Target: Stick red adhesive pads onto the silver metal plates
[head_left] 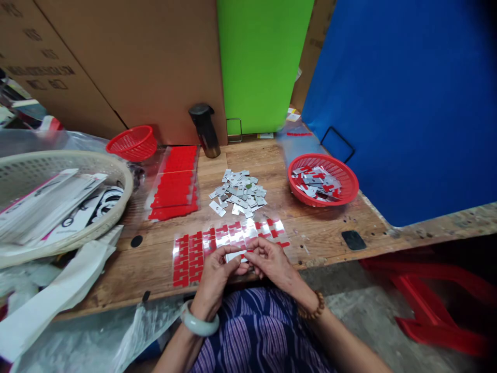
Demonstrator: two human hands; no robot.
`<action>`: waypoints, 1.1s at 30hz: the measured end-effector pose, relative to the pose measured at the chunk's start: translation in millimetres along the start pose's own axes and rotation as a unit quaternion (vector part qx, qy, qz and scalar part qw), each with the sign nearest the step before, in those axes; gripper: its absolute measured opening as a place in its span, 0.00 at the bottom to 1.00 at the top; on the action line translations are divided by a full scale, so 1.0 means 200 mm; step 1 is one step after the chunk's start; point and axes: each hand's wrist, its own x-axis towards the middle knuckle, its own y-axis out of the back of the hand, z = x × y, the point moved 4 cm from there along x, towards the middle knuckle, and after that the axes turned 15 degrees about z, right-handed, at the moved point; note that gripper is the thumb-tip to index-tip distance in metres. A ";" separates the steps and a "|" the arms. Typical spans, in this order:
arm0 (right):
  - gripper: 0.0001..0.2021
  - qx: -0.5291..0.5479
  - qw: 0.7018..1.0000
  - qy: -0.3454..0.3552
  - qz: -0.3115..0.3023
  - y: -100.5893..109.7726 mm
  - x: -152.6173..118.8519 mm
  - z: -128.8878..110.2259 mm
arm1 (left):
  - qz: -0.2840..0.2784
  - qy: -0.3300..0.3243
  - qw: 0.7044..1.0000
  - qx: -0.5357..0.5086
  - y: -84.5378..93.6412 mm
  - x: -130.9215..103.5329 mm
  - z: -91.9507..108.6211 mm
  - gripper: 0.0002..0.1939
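Between the thumb and fingers of my left hand (220, 267) is a small silvery metal plate (233, 255), held near the table's front edge. My right hand (269, 261) is closed in a pinch at the plate's right end, where a bit of red sticker (244, 254) shows; the fingertips partly hide it. Under and behind both hands lies a clear sheet (213, 248) with rows of red T-shaped stickers. Beyond it, a loose pile of metal plates (243, 192) is spread on the table.
A red basket (351, 182) at right holds plates with red stickers. Stacked red sticker sheets (174, 181), a small red basket (132, 142) and a black flask (205, 129) stand left of the pile. A large cream basket (126, 191) is far left, a red stool (423, 295) right.
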 end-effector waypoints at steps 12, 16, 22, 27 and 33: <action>0.18 0.094 0.990 -0.105 -0.012 0.07 0.03 0.04 | -0.059 -0.136 0.984 0.102 0.00 0.00 0.04 0.20; 0.17 0.127 0.986 -0.068 0.078 0.26 0.09 -0.07 | 0.022 -0.326 0.906 0.271 0.09 0.02 0.10 0.16; 0.17 0.210 0.933 0.086 0.280 0.63 0.19 -0.37 | -0.013 -0.506 0.728 0.462 0.11 0.02 0.04 0.18; 0.22 0.106 0.903 0.194 0.367 0.72 0.22 -0.45 | -0.064 -0.543 0.664 0.510 0.00 0.02 -0.03 0.21; 0.12 -0.084 0.948 0.188 0.242 0.45 0.28 -0.33 | -0.087 -0.548 0.655 0.513 -0.17 0.02 -0.06 0.22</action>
